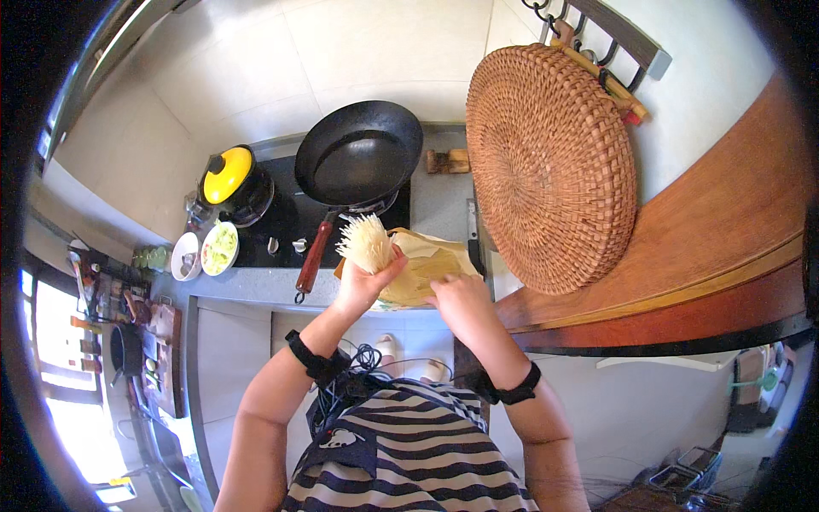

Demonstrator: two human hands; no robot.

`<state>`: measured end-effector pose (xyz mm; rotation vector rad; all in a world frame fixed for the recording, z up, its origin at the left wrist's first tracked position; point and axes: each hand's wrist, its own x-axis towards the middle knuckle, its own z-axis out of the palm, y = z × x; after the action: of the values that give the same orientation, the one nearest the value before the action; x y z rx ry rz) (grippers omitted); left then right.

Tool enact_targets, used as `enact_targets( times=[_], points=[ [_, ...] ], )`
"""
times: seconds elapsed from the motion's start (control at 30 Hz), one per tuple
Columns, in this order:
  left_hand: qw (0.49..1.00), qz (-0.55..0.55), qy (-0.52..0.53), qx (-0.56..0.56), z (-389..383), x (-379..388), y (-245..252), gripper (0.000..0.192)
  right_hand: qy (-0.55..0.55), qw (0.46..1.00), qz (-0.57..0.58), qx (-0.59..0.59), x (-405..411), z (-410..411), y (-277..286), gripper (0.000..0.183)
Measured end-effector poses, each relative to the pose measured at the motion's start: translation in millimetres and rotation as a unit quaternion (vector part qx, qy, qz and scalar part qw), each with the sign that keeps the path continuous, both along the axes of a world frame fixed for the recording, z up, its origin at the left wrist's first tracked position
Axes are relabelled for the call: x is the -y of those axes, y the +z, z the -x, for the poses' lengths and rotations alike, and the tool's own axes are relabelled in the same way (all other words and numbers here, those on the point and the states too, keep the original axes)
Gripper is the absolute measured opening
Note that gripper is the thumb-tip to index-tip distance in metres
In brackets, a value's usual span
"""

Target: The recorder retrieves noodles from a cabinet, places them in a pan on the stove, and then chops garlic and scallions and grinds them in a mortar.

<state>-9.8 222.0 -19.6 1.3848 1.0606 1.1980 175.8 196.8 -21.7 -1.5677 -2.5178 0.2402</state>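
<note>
My left hand (pixel 366 281) is closed around a bundle of thin, pale dried noodles (pixel 363 242), whose ends fan out above the fingers. Just to the right lies a tan paper bag (pixel 441 256) at the counter's front edge, and my right hand (pixel 462 293) grips its near side. Whether more noodles are inside the bag cannot be made out. Beyond the noodles, a black frying pan (pixel 361 157) with a reddish wooden handle (pixel 313 256) sits on the black cooktop (pixel 285 192). The handle juts past the counter edge, left of my left hand.
A black pot (pixel 253 195) with a yellow lid (pixel 228 174) occupies the cooktop's left. Beside it are a bowl of chopped greens (pixel 221 248) and a white bowl (pixel 185 257) holding a spoon. A round woven tray (pixel 550 169) hangs at right, near a knife (pixel 473 233).
</note>
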Motion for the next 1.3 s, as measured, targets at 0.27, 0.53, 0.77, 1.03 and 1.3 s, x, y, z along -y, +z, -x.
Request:
enact_targets(
  times=[0.27, 0.53, 0.77, 1.03, 1.3],
  points=[
    [0.999, -0.034, -0.017, 0.022, 2, 3, 15, 0.012, 0.028, 0.998, 0.062, 0.018, -3, -1, -18, 0.015],
    [0.996, -0.023, 0.017, 0.084, 0, 5, 24, 0.013, 0.032, 0.960, 0.150, -0.235, -35, 8, -37, 0.068],
    [0.989, -0.053, 0.009, 0.141, 5, 2, 25, 0.014, 0.040, 0.932, 0.268, -0.239, -50, 21, -40, 0.050],
    [0.984, -0.050, 0.024, 0.169, 6, 0, 29, 0.013, 0.030, 0.933, 0.272, -0.233, -56, 20, -50, 0.027],
    [0.982, -0.032, 0.042, 0.180, 9, -1, 31, 0.023, 0.001, 0.963, 0.235, -0.130, -60, 14, -87, 0.027]
  ],
)
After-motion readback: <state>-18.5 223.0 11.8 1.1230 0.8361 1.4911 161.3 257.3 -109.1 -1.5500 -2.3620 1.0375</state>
